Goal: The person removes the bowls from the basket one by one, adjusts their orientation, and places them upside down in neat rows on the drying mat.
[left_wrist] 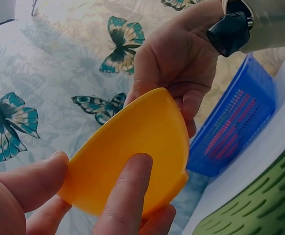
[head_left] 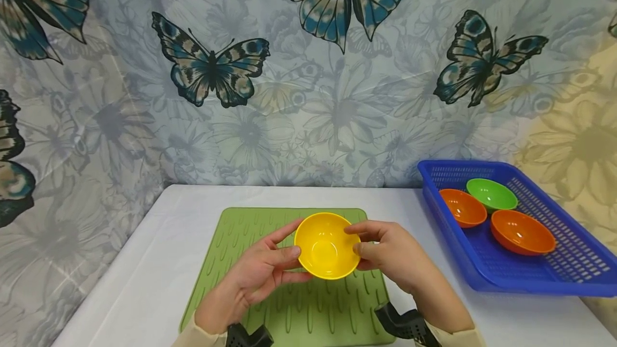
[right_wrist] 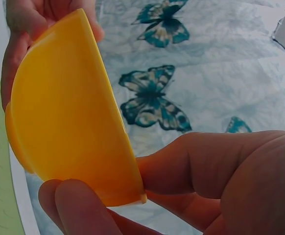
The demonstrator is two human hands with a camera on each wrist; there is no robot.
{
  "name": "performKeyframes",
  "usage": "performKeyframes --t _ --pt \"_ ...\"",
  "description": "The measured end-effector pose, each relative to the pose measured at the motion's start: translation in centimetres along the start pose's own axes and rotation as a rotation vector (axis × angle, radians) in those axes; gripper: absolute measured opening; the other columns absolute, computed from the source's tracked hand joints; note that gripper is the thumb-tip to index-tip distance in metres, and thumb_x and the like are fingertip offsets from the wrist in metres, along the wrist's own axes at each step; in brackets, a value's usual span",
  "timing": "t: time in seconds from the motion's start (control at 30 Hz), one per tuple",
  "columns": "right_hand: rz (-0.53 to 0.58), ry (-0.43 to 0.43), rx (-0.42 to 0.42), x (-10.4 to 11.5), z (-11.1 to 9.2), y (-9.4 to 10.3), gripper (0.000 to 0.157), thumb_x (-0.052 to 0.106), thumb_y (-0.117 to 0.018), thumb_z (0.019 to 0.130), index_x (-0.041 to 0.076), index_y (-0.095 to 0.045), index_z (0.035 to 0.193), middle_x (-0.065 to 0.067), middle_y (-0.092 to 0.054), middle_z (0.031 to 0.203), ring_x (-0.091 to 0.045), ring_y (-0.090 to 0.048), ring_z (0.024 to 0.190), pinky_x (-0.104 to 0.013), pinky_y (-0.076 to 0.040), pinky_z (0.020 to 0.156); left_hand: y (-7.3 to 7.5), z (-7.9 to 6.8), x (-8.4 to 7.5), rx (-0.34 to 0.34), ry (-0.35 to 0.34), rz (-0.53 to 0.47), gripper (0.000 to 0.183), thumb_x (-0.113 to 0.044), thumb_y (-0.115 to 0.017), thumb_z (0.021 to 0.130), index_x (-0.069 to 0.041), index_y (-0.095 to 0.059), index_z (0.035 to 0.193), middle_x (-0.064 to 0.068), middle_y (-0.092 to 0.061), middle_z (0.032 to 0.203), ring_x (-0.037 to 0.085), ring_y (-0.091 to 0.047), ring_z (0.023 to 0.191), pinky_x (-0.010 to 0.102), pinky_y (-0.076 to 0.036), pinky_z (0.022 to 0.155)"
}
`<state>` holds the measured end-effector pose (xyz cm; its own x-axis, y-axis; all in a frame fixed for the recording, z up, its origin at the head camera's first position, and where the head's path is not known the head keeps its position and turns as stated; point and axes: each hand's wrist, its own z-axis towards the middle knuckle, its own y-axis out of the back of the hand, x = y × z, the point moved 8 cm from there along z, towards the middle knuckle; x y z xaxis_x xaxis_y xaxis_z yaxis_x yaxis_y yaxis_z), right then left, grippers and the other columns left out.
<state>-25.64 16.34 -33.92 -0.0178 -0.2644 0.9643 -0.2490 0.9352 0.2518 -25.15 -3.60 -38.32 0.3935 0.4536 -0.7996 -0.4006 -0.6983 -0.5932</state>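
A shiny yellow bowl (head_left: 328, 245) is held up above the green mat (head_left: 289, 315), its inside facing the head camera. At its left side my left hand (head_left: 257, 272) grips it, thumb at the rim and fingers spread against the outside. My right hand (head_left: 397, 253) pinches the opposite side of the rim between thumb and fingers. The left wrist view shows a fingertip pressed to the outer wall of the bowl (left_wrist: 118, 132). From the right wrist, the bowl (right_wrist: 69, 107) appears side-on, with its foot ring toward the mat side.
To the right stands a blue plastic basket (head_left: 544, 286) with mesh walls. It contains a green bowl (head_left: 491, 195), an orange bowl (head_left: 523, 232) and another orange bowl (head_left: 464, 208). The ridged mat lies on a white-covered table (head_left: 140, 283). Behind hangs a butterfly-print cloth (head_left: 308, 138).
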Motion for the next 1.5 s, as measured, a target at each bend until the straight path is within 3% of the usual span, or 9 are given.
performKeyframes --t 0.33,0.47,0.6,0.7,0.8,0.93,1.0,1.23,1.5 --pt "0.044 0.019 0.038 0.1 0.2 -0.2 0.039 0.005 -0.065 0.093 -0.004 -0.061 0.131 -0.022 -0.063 0.117 -0.033 -0.069 0.079 -0.043 -0.06 0.071 0.3 0.0 -0.5 -0.006 -0.01 -0.002 0.066 0.0 -0.06 0.098 -0.011 -0.032 0.157 0.026 -0.048 0.141 0.037 -0.062 0.113 0.048 -0.053 0.089" --pt "0.085 0.056 0.06 0.3 0.3 0.1 0.045 0.01 -0.062 0.097 -0.006 -0.053 0.139 -0.026 -0.061 0.124 -0.036 -0.069 0.088 -0.045 -0.059 0.074 0.6 0.2 -0.7 -0.019 -0.022 0.007 0.066 0.001 -0.06 0.098 -0.011 -0.032 0.157 0.026 -0.049 0.14 0.037 -0.062 0.114 0.048 -0.053 0.09" --pt "0.127 0.084 -0.009 0.8 0.3 1.1 0.05 0.019 -0.057 0.103 -0.005 -0.044 0.145 -0.029 -0.053 0.134 -0.037 -0.067 0.101 -0.044 -0.058 0.08 0.9 0.5 -1.3 -0.034 -0.057 0.037 0.067 0.002 -0.061 0.097 -0.01 -0.034 0.156 0.025 -0.052 0.136 0.036 -0.063 0.111 0.048 -0.053 0.089" --pt "0.222 0.105 -0.024 1.3 0.2 1.8 0.057 0.031 -0.049 0.107 -0.005 -0.037 0.149 -0.03 -0.047 0.141 -0.036 -0.063 0.111 -0.041 -0.056 0.087 1.3 0.6 -1.9 -0.057 -0.096 0.074 0.066 0.003 -0.063 0.096 -0.011 -0.038 0.155 0.025 -0.058 0.128 0.034 -0.066 0.106 0.049 -0.054 0.088" --pt "0.403 0.123 0.091 1.5 0.1 1.8 0.066 0.042 -0.035 0.109 -0.008 -0.029 0.151 -0.028 -0.045 0.144 -0.037 -0.059 0.119 -0.042 -0.052 0.094 1.6 0.6 -2.2 -0.083 -0.128 0.119 0.067 0.004 -0.064 0.094 -0.011 -0.039 0.154 0.024 -0.061 0.122 0.033 -0.068 0.101 0.051 -0.054 0.086" --pt "0.718 0.085 0.344 1.5 -0.1 1.1 0.071 0.049 -0.023 0.108 -0.009 -0.034 0.148 -0.026 -0.047 0.143 -0.041 -0.05 0.128 -0.049 -0.041 0.105 1.9 0.5 -2.4 -0.118 -0.151 0.16 0.069 0.005 -0.065 0.094 -0.011 -0.038 0.155 0.023 -0.059 0.124 0.033 -0.067 0.101 0.051 -0.054 0.086" --pt "0.818 0.055 0.421 1.3 -0.1 0.9 0.074 0.051 -0.022 0.107 -0.01 -0.037 0.145 -0.026 -0.048 0.142 -0.043 -0.047 0.131 -0.051 -0.035 0.108 2.1 0.4 -2.5 -0.139 -0.163 0.173 0.069 0.005 -0.066 0.093 -0.012 -0.038 0.155 0.024 -0.058 0.126 0.033 -0.067 0.102 0.05 -0.055 0.085" --pt "0.962 -0.019 0.518 0.7 0.0 0.2 0.094 0.06 -0.024 0.104 -0.018 0.002 0.149 -0.033 -0.042 0.144 -0.046 -0.036 0.136 -0.05 -0.024 0.114 2.0 0.0 -3.3 -0.152 -0.237 0.27 0.07 0.005 -0.065 0.093 -0.007 -0.035 0.155 0.025 -0.055 0.132 0.034 -0.066 0.103 0.049 -0.056 0.085" --pt "1.042 -0.049 0.64 0.5 0.2 -1.1 0.093 0.063 -0.024 0.103 -0.02 -0.027 0.146 -0.035 -0.04 0.144 -0.046 -0.033 0.138 -0.049 -0.022 0.115 1.6 -0.4 -3.6 -0.156 -0.286 0.338 0.067 0.005 -0.071 0.09 -0.007 -0.045 0.15 0.023 -0.051 0.141 0.034 -0.062 0.114 0.047 -0.056 0.085"
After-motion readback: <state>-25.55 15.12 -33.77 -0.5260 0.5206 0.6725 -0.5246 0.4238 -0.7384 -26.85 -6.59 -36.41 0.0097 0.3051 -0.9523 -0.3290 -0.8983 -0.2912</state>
